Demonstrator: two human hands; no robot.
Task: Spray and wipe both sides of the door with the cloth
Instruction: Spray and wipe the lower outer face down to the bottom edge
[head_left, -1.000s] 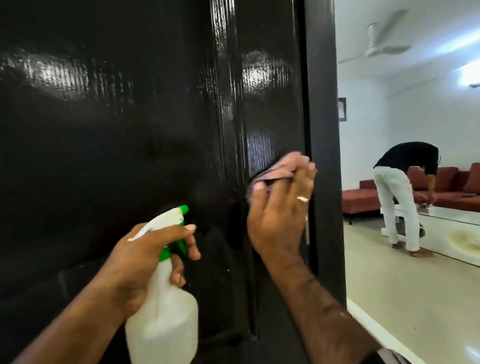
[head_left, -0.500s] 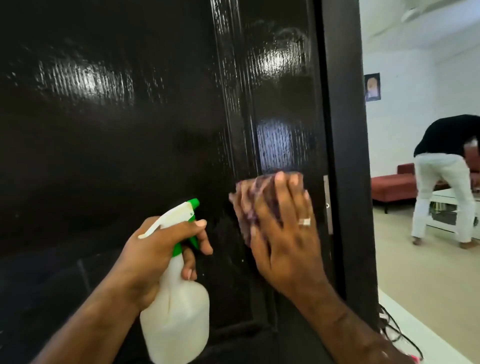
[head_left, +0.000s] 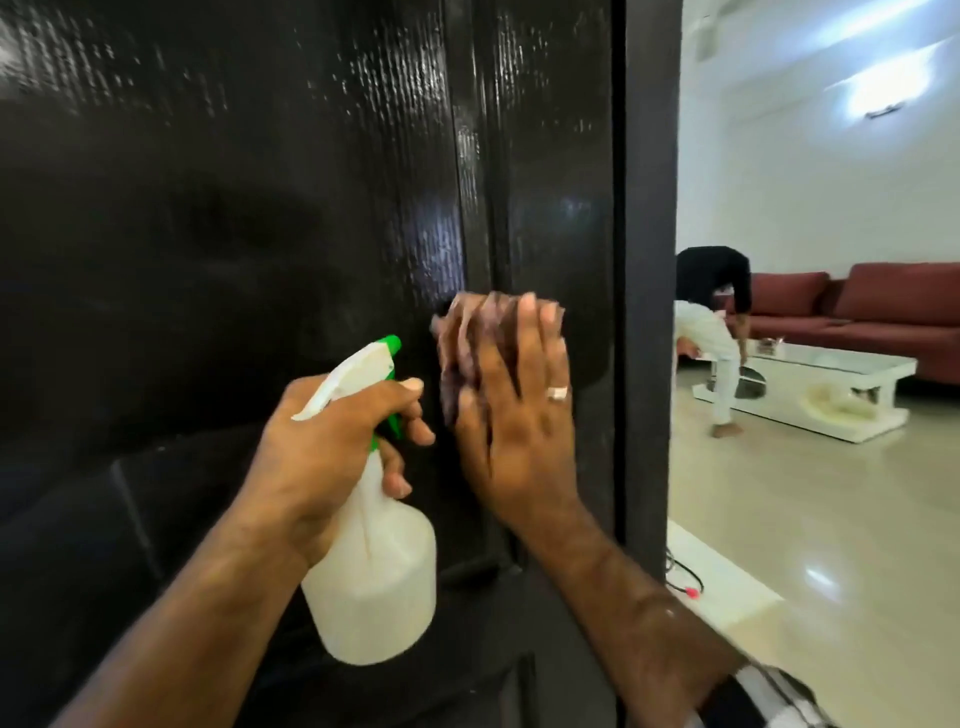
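Right hand (head_left: 511, 415), fingers flat, presses cloth (head_left: 467, 353) against black door (head_left: 260, 208); left hand (head_left: 332, 447) beside it grips spray bottle (head_left: 374, 582).

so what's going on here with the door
A person is cleaning a glossy black door. Their right hand presses a crumpled cloth flat against the panel near the door's edge. Their left hand grips a white spray bottle with a green nozzle, pointed at the door.

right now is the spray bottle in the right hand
No, the left hand grips the spray bottle, while the right hand presses the cloth flat on the door.
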